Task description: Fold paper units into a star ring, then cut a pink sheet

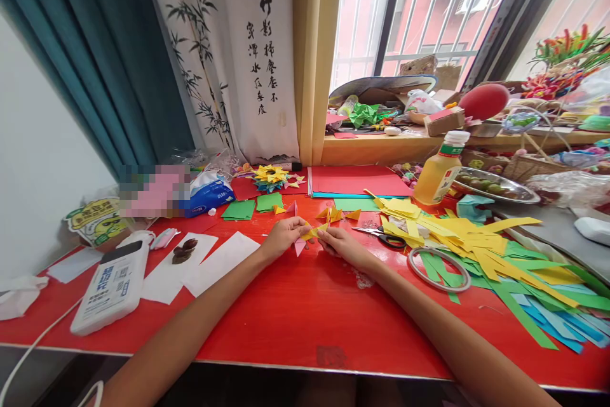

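My left hand [284, 235] and my right hand [339, 242] meet over the middle of the red table [305, 318]. Both pinch a small folded yellow paper piece [312, 231] between their fingertips. A pink folded paper piece [300, 246] lies just under my left hand's fingers. More small folded yellow pieces [333, 213] lie just beyond the hands. Scissors [384, 237] with dark handles rest right of my right hand.
Yellow, green and blue paper strips [481, 251] cover the right side, with a tape ring [438, 269] and a juice bottle [436, 172]. Red sheets [357, 180] and a folded paper pile [270, 177] lie behind. A white pack [112, 286] and white papers [200, 264] lie left.
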### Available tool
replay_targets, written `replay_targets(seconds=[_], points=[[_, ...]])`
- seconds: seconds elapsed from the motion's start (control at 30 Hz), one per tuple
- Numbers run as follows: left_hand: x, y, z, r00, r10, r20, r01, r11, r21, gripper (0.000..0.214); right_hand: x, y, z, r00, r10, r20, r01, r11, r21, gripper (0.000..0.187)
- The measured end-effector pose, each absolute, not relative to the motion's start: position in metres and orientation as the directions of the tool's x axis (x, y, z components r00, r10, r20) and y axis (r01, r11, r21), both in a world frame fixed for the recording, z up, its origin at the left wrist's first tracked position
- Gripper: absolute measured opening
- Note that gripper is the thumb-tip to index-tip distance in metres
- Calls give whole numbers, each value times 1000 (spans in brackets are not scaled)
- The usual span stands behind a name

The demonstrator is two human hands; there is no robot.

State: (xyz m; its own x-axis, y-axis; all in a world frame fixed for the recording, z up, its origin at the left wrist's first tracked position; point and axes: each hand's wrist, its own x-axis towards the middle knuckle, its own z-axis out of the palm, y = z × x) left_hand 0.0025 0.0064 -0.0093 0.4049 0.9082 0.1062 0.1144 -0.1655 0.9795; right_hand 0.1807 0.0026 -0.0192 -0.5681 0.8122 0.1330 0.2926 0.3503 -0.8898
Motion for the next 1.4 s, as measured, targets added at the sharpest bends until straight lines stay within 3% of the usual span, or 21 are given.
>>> replay_targets(seconds=[0.23,0.53,0.8,1.1,1.2,1.3,1.4], points=[[6,3,-17,384,907,175,94,-227,969,27,181,3,-21,-571,810,134,292,353,-889,45],[6,12,-16,302,946,121,221,-193,956,35,178,12,-25,-490,861,136,205,265,-942,40],[7,9,-21,320,943,92,131,-140,981,28,179,10,-25,-496,859,131,219,269,-938,40],[7,8,-18,341,936,91,215,-172,961,32,179,9,-21,-512,854,98,228,244,-942,42],[1,12,-16,276,934,229,484,-341,806,38,179,9,-19,-532,845,54,225,203,-953,41],[-12,18,-14,170,880,444,738,-412,534,35,179,7,-15,-532,846,36,225,182,-957,41],[-27,27,-15,191,786,587,871,-412,268,25,180,5,-12,-544,839,21,231,174,-957,41]])
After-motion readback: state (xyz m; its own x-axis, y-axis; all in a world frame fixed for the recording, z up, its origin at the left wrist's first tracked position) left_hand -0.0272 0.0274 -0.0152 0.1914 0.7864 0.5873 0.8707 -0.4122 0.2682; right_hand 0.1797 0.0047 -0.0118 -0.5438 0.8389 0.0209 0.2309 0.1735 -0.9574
